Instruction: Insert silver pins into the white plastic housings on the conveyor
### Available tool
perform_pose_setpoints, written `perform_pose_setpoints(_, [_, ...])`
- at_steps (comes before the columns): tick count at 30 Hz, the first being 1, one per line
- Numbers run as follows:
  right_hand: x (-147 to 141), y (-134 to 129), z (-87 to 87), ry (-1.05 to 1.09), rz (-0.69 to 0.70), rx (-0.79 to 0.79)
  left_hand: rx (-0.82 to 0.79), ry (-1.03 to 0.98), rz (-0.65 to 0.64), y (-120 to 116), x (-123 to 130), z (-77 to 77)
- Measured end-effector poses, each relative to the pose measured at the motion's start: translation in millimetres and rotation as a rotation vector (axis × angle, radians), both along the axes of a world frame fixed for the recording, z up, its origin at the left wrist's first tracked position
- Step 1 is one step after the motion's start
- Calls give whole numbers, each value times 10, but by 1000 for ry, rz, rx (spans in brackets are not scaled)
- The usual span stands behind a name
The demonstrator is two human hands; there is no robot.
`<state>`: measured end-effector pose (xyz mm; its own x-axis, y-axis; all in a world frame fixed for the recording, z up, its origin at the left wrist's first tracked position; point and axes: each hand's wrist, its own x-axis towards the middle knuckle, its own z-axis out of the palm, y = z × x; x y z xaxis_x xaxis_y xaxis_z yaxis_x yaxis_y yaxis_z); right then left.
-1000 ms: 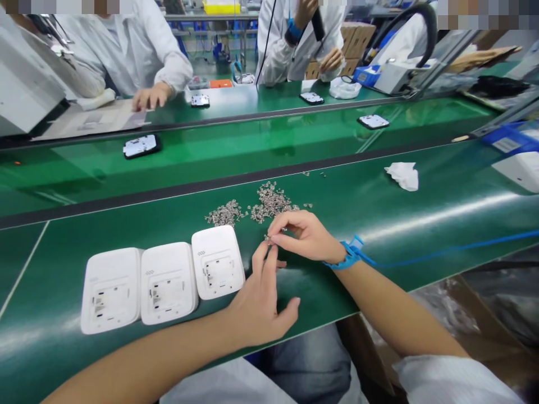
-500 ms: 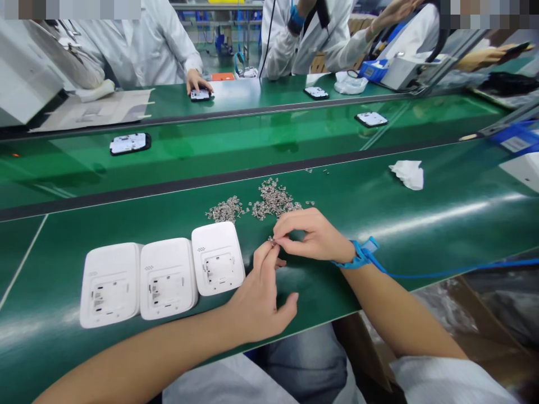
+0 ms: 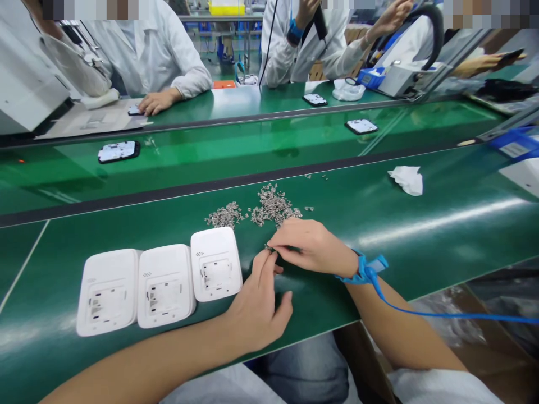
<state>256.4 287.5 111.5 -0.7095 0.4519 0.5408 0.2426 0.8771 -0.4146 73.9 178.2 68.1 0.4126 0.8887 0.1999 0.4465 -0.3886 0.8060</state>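
Note:
My right hand [image 3: 314, 247], with a blue strap at the wrist, pinches a small metal clip [image 3: 268, 247] between thumb and index finger. The same clip rests at the fingertips of my left hand [image 3: 259, 303], whose fingers are pressed together while its thumb stands apart. Just beyond my hands lie a larger pile of small metal clips [image 3: 273, 203] and a smaller pile [image 3: 226, 215]. Left of my left hand, three white plastic housings sit in a row: the near one [image 3: 229, 247], the middle one [image 3: 164, 264] and the far left one [image 3: 107, 272]. Their recessed compartments face up.
A green belt [image 3: 236, 148] behind a dark rail carries a black-edged unit [image 3: 119, 151] and another unit [image 3: 361, 126]. Crumpled white tissue [image 3: 407, 179] lies at right. A blue cord [image 3: 455, 316] runs from my right wrist. Co-workers in white coats sit opposite.
On the belt, the units have shifted left. A co-worker's hand opposite has moved left along with a unit. My hands stay together at the clip, slightly lower in view.

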Motion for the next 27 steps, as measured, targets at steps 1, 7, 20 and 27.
perform_pose_setpoints(1, [-7,-12,17,-23,-18,-14,-8,2,-1,1,1,4])
perform_pose_setpoints(7, [-10,-50,74,-186,-2,-62,-9,27,24,0,1,9])
perform_pose_setpoints(20, [-103,-47,19,-459,-2,211,109,69,114,90,-40,-188])
perform_pose_setpoints(27, [-121,-30,-19,-448,-4,280,-141,-266,173,185,-154,-268])
